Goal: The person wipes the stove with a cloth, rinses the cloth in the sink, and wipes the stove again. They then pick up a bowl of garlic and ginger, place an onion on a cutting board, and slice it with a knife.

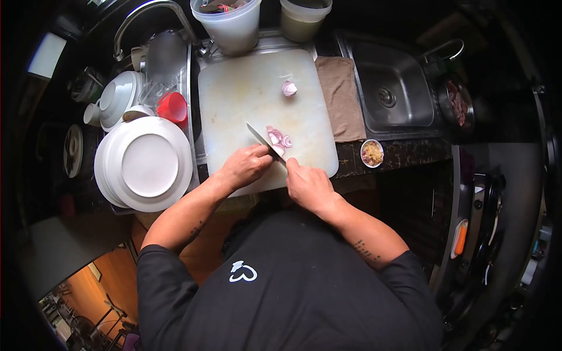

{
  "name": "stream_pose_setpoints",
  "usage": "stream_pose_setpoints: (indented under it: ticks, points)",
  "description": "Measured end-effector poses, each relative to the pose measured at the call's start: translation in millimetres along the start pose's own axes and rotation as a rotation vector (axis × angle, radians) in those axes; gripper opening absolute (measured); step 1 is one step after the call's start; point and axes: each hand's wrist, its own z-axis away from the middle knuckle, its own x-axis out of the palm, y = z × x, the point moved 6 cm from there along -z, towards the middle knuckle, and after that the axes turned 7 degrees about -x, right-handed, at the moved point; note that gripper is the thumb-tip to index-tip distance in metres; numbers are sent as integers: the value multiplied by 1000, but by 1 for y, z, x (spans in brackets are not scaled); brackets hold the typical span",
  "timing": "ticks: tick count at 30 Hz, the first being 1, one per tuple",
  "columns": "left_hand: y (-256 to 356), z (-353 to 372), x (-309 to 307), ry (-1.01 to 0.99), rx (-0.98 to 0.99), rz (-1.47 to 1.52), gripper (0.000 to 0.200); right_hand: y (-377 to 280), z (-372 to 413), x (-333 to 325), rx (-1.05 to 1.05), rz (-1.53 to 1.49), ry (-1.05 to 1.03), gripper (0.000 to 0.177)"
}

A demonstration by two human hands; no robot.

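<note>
My right hand is closed round the handle of a knife, whose blade points up and to the left over a white cutting board. Beside the blade, my left hand has its fingers curled together near the board's front edge; what they hold, if anything, is hidden. Thin slices of purple onion lie against the far right side of the blade. Farther back on the board sits a peeled piece of onion, touched by neither hand.
Stacked white plates and a red cup stand left of the board. Two plastic tubs are behind it. To the right are a brown cloth, a steel sink and a small bowl of chopped food.
</note>
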Motion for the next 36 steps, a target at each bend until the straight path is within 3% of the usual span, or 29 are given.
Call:
stream_pose_setpoints:
  ticks: [4, 7, 10, 12, 14, 17, 21, 24, 27, 30, 32, 34, 36]
  points:
    - [-1, 3, 3, -27, -37, 17, 6, 6, -13, 5, -32, -28, 74, 13]
    - [-1, 0, -2, 106, -20, 88, 16, 12, -12, -16, -44, -92, 103, 13]
    - [3, -3, -16, 208, -135, 111, 25, 18, -5, -54, -111, -171, 177, 18]
    - [5, -4, -35, 392, -362, 114, 29, 27, -1, -62, -154, -182, 218, 23]
    - [0, -5, -30, 397, -418, 163, 31, 27, 3, -64, -190, -196, 260, 28]
    - [-24, -9, 8, 192, -460, 282, 33, 28, 5, -62, -78, -181, 254, 35]
    - [-22, -19, -4, 214, -460, 294, 41, 36, 18, -56, -10, -271, 291, 32]
    - [-12, -20, -26, 338, -435, 93, 55, 49, 24, -55, 9, -313, 296, 31]
    - [-24, -37, -6, -11, -414, 2, 75, 50, 25, -59, -26, -302, 318, 31]
    - [-18, -28, -15, 95, -494, 64, 73, 52, 30, -62, -10, -267, 322, 30]
    - [-16, -9, -33, 283, -574, 19, 73, 55, 37, -59, 1, -221, 342, 30]
    - [22, -15, -52, 217, -442, -130, 75, 53, 43, -52, 2, -162, 333, 27]
    - [57, -31, -30, -58, -173, -215, 78, 45, 43, -45, 20, -165, 312, 20]
